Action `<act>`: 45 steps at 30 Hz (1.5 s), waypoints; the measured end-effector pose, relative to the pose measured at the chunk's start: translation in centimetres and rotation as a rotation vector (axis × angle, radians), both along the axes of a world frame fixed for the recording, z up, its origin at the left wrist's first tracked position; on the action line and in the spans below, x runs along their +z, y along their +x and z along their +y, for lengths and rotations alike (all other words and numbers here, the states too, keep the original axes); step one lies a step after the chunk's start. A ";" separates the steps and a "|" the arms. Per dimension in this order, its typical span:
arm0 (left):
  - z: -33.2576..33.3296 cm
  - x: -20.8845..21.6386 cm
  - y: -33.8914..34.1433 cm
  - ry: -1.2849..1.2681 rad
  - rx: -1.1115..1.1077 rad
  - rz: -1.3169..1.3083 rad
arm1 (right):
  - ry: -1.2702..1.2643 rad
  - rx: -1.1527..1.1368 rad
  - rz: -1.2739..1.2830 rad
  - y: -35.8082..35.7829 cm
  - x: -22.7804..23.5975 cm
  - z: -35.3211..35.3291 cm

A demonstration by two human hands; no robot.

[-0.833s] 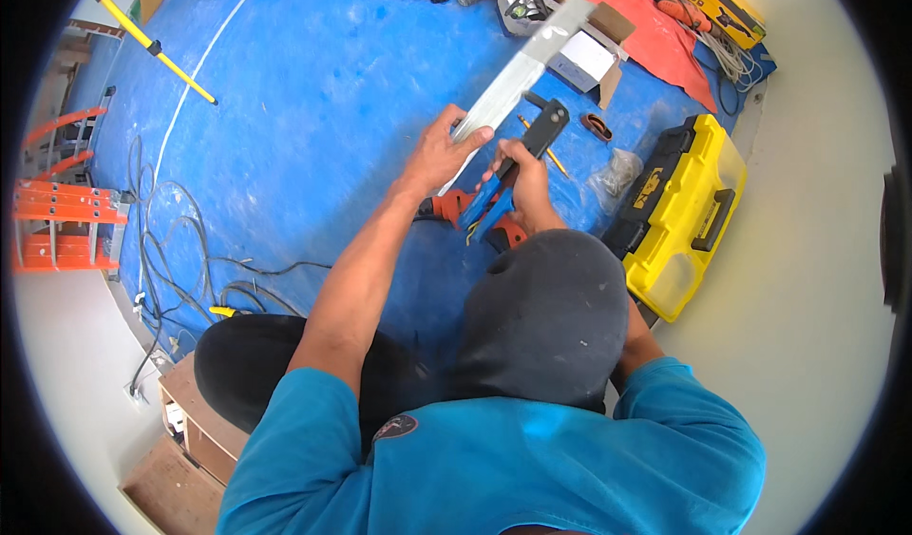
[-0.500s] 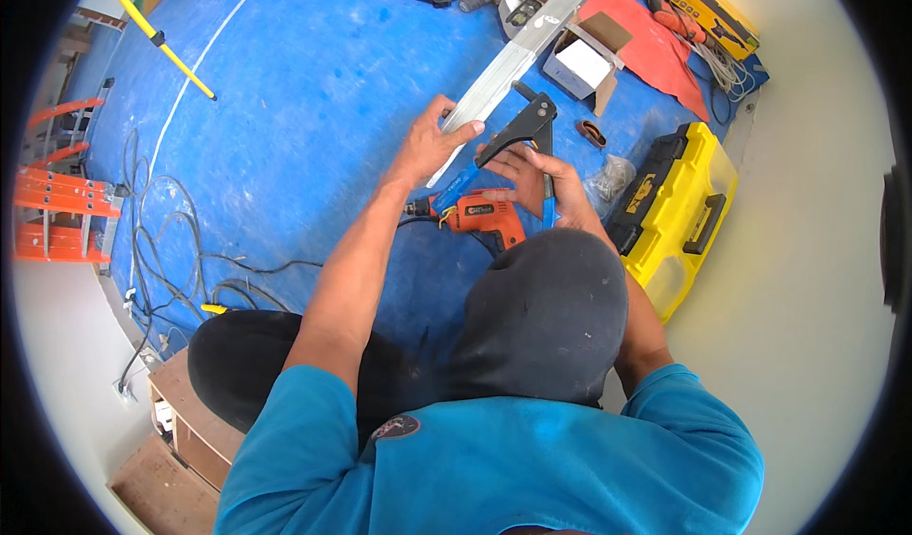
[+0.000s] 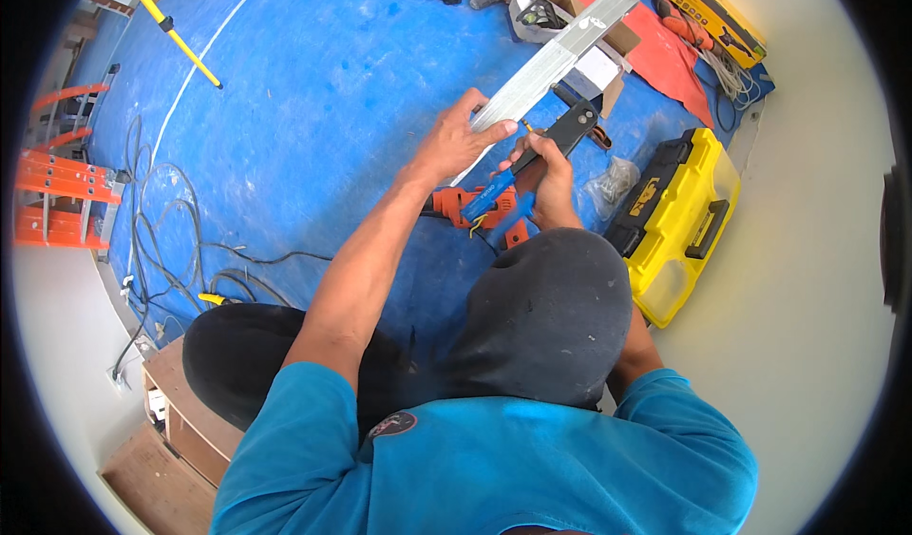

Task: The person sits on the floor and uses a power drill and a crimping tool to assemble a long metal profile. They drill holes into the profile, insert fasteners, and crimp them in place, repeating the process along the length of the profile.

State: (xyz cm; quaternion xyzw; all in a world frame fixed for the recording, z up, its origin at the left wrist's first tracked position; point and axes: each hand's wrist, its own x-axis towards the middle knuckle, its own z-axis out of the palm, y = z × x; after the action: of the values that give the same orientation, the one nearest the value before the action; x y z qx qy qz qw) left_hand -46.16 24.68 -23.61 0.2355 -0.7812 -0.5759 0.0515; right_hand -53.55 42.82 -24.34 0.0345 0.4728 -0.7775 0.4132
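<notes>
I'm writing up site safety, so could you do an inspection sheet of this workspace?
Surface: blue floor, marked with pale scuffs.
Things in hand: silvery bar; black-and-blue hand tool, one handle blurred.
Clutter: orange drill, red sheet and yellow-and-black toolbox on the floor.
Grips: left hand holds the silvery bar; right hand holds the hand tool.
Cables: dark cord looped loosely at left.
Surroundings: orange ladder at left, pale wall at right.

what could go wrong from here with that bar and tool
The left hand grips the metal bar only near one end, so the far end might swing and knock the open box.
The right hand is around the hand tool, so its handles could pinch fingers.
The looped black cable on the floor might trip someone.
</notes>
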 end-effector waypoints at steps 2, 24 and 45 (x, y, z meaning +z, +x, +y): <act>0.6 -0.1 -0.3 0.027 0.005 0.033 | 0.043 0.001 0.043 -0.4 -0.2 -0.7; -0.6 -2.9 0.0 0.104 -0.054 -0.081 | -0.037 0.060 -0.028 -1.6 -1.2 0.7; 5.8 -0.1 1.1 -0.252 -0.132 -0.322 | 0.374 -0.103 0.162 -5.9 -4.1 -5.0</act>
State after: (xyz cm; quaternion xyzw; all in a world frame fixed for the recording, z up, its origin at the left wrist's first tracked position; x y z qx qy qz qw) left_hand -45.11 30.49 -23.70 0.2646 -0.8589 -0.4307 -0.0826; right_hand -59.44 37.83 -28.49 0.0724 0.6382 -0.6965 0.3199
